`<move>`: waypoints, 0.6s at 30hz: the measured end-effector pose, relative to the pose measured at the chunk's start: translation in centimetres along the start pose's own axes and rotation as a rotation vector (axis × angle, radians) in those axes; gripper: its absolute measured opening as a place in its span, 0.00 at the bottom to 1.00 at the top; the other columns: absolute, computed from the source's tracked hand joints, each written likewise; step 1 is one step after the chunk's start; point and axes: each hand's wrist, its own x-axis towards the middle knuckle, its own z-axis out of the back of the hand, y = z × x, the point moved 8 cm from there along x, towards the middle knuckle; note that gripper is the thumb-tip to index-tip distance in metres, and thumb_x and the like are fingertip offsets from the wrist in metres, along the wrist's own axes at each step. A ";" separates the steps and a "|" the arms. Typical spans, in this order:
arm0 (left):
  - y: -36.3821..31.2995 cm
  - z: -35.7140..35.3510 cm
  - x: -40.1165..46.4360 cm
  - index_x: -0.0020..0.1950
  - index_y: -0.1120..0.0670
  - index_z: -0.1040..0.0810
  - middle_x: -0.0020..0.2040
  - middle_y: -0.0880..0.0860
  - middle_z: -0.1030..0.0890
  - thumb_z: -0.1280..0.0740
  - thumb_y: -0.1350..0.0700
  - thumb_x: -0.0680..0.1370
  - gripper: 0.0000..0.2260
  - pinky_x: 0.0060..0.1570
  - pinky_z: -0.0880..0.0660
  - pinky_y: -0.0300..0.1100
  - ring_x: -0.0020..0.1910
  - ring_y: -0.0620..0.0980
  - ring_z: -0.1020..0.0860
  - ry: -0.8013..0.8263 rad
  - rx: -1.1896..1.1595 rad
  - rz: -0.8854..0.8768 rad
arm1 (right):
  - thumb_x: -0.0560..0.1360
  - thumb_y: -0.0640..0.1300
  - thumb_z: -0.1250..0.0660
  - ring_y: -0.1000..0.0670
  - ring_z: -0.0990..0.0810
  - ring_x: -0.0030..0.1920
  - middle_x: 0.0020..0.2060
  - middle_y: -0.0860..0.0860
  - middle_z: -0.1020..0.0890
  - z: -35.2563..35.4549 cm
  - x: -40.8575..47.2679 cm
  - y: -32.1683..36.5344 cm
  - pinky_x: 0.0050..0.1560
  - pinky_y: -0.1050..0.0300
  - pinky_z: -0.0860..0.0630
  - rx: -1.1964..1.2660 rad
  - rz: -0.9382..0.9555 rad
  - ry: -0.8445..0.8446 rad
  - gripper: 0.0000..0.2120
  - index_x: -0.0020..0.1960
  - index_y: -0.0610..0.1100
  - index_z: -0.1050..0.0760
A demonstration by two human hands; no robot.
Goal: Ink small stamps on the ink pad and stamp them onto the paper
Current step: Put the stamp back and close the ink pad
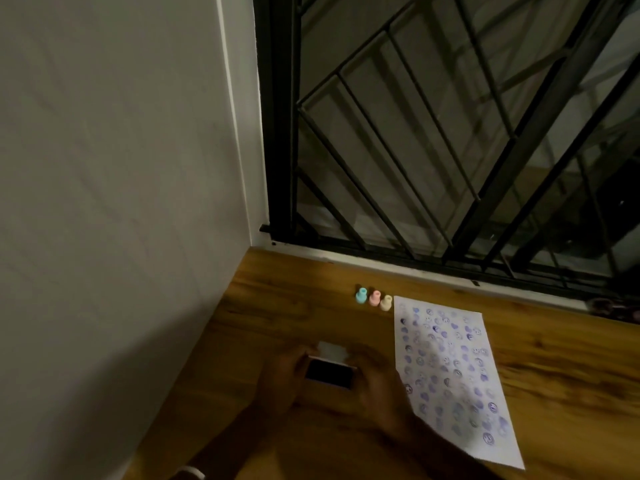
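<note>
A small ink pad [329, 373] with a dark inked face lies open on the wooden table, its pale lid [331, 349] tipped back behind it. My left hand [282, 375] grips its left end and my right hand [379, 396] grips its right end. Three small stamps stand in a row farther back: blue [361, 295], pink [374, 297] and cream [385, 302]. To the right lies a white paper [452, 372] covered with several purple smiley and heart prints. My right wrist overlaps the paper's near left edge.
A white wall [121, 202] borders the wooden table [554, 375] on the left. A black metal window grille [450, 150] and its sill run along the back. A small dark object [602, 304] sits on the sill at far right.
</note>
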 end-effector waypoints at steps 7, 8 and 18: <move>1.1 -0.7 -3.0 0.52 0.48 0.19 0.62 0.40 0.24 0.35 0.64 0.77 0.12 0.63 0.30 0.37 0.63 0.41 0.26 0.028 -0.035 -0.005 | 0.74 0.57 0.48 0.47 0.20 0.56 0.57 0.51 0.19 -0.4 -2.0 1.9 0.51 0.49 0.19 -0.183 0.154 -0.007 0.18 0.56 0.52 0.26; 1.2 -0.6 -3.2 0.52 0.47 0.19 0.62 0.39 0.24 0.35 0.63 0.77 0.13 0.63 0.30 0.36 0.63 0.40 0.27 0.024 -0.013 -0.017 | 0.76 0.60 0.51 0.47 0.20 0.56 0.57 0.51 0.19 -0.5 -2.1 2.2 0.51 0.49 0.20 -0.192 0.175 -0.008 0.20 0.56 0.52 0.27; 0.5 -0.5 -3.7 0.54 0.48 0.20 0.65 0.39 0.28 0.35 0.62 0.75 0.12 0.64 0.29 0.41 0.65 0.40 0.30 0.092 0.066 -0.091 | 0.76 0.53 0.45 0.48 0.31 0.67 0.65 0.51 0.25 -1.6 -2.8 1.8 0.65 0.44 0.29 -0.099 0.098 0.115 0.16 0.58 0.50 0.24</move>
